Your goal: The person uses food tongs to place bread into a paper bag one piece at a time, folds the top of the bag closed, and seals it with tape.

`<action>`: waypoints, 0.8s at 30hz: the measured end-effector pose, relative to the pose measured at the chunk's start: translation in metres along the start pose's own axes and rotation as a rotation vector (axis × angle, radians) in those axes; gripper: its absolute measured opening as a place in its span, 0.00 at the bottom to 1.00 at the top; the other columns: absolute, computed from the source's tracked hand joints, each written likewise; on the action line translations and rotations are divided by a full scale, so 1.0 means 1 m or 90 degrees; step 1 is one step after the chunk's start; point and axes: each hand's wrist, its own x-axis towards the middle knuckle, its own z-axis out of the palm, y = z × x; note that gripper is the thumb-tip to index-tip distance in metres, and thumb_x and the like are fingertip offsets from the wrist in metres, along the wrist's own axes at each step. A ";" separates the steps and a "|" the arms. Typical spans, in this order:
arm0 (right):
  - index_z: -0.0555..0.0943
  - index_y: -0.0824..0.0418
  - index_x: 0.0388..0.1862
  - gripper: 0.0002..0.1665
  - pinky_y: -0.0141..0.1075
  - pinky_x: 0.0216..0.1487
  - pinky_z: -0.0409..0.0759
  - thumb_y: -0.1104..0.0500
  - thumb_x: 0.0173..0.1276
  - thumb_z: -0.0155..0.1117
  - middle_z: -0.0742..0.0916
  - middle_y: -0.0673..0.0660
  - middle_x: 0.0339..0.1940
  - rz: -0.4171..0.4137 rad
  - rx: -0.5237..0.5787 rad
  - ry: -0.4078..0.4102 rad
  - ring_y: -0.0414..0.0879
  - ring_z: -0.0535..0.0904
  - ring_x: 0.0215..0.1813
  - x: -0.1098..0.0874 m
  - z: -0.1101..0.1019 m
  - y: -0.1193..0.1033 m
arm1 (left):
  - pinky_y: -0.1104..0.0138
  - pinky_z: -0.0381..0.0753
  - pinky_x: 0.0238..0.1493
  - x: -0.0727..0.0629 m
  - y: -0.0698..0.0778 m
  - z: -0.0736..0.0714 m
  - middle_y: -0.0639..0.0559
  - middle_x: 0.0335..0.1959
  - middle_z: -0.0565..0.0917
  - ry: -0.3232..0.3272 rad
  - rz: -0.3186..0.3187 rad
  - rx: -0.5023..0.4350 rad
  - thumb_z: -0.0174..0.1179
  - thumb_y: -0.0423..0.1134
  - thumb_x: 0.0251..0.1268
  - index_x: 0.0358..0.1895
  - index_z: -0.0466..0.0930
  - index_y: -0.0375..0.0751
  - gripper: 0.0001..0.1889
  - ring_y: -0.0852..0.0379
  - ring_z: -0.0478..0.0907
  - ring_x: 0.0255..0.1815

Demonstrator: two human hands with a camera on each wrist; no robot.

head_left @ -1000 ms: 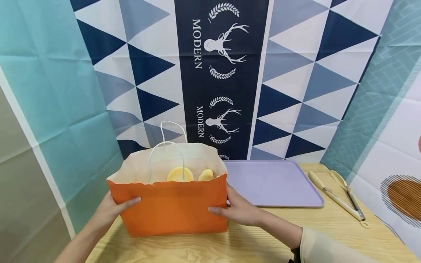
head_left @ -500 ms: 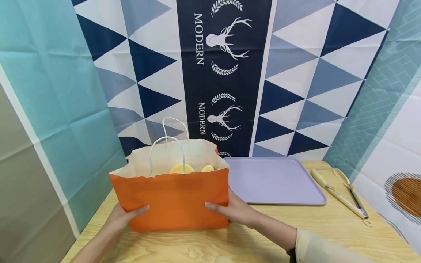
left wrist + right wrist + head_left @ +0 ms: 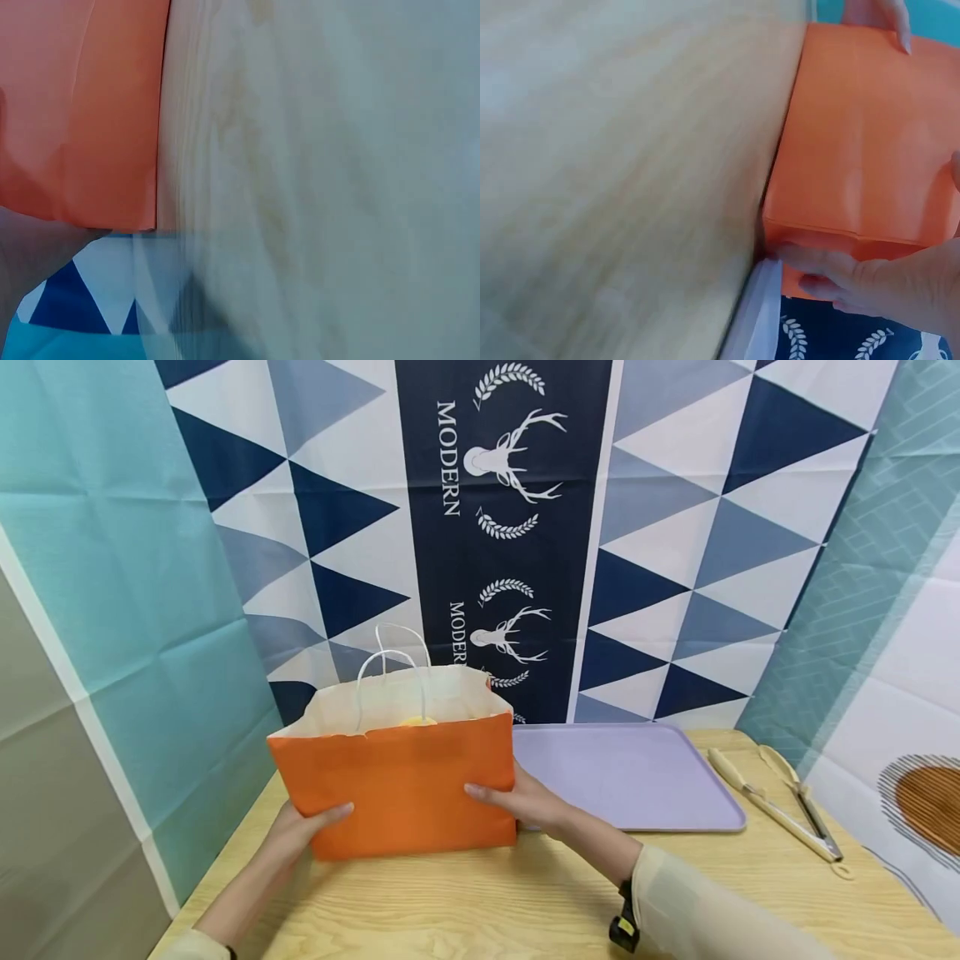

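An orange paper bag with a white inside and two white handles stands upright on the wooden table. A bit of something round and yellow shows just over its front rim; the rest is hidden inside. My left hand grips the bag's left side, thumb across the front face. At the opposite side my right hand holds it, thumb on the front and the other fingers along the side panel. In the right wrist view those right-hand fingers lie low on that panel, near the tabletop.
A flat lilac tray lies right behind the bag's right side. Farther right, tongs with cream tips rest on the wooden table. Patterned cloth hangs behind, with teal cloth at the left.
Both hands have shifted the bag back toward the hanging cloth and tilted its front so that less of the yellow contents shows. The left hand has moved slightly right.
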 end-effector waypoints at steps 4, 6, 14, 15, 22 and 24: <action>0.58 0.53 0.78 0.46 0.50 0.70 0.75 0.47 0.72 0.75 0.81 0.58 0.66 -0.005 0.014 -0.002 0.52 0.81 0.64 0.014 0.000 -0.001 | 0.65 0.71 0.65 0.012 -0.001 -0.004 0.61 0.60 0.78 0.003 0.008 -0.018 0.74 0.43 0.68 0.74 0.64 0.44 0.37 0.61 0.75 0.58; 0.57 0.52 0.80 0.49 0.52 0.72 0.73 0.45 0.71 0.76 0.81 0.57 0.66 0.000 0.005 0.007 0.52 0.79 0.65 0.021 -0.001 -0.001 | 0.67 0.72 0.64 0.018 -0.002 -0.006 0.62 0.59 0.78 -0.001 0.009 -0.018 0.74 0.42 0.68 0.74 0.63 0.44 0.37 0.62 0.75 0.58; 0.55 0.49 0.83 0.54 0.56 0.75 0.68 0.43 0.69 0.77 0.78 0.56 0.70 0.027 -0.001 0.051 0.54 0.75 0.69 0.043 -0.007 0.003 | 0.65 0.70 0.68 0.041 -0.004 -0.006 0.58 0.62 0.77 -0.012 0.005 -0.028 0.75 0.42 0.67 0.75 0.61 0.44 0.39 0.60 0.74 0.60; 0.54 0.49 0.84 0.55 0.56 0.76 0.68 0.44 0.69 0.77 0.78 0.56 0.71 0.021 0.006 0.050 0.54 0.75 0.69 0.046 -0.007 0.004 | 0.63 0.69 0.69 0.044 -0.004 -0.006 0.57 0.62 0.77 -0.012 0.004 -0.027 0.75 0.42 0.67 0.75 0.61 0.44 0.40 0.59 0.74 0.60; 0.53 0.44 0.85 0.56 0.52 0.76 0.68 0.46 0.68 0.78 0.80 0.55 0.69 -0.010 0.025 0.060 0.52 0.77 0.68 0.063 -0.006 0.008 | 0.57 0.65 0.74 0.066 -0.004 -0.013 0.53 0.65 0.75 -0.015 -0.001 -0.031 0.75 0.44 0.67 0.76 0.60 0.42 0.41 0.55 0.73 0.62; 0.52 0.44 0.86 0.58 0.53 0.77 0.67 0.45 0.68 0.78 0.80 0.55 0.71 -0.013 0.022 0.069 0.53 0.76 0.70 0.068 -0.005 0.009 | 0.54 0.64 0.77 0.071 -0.003 -0.014 0.50 0.66 0.74 -0.015 -0.005 -0.027 0.75 0.45 0.67 0.76 0.59 0.41 0.42 0.52 0.72 0.64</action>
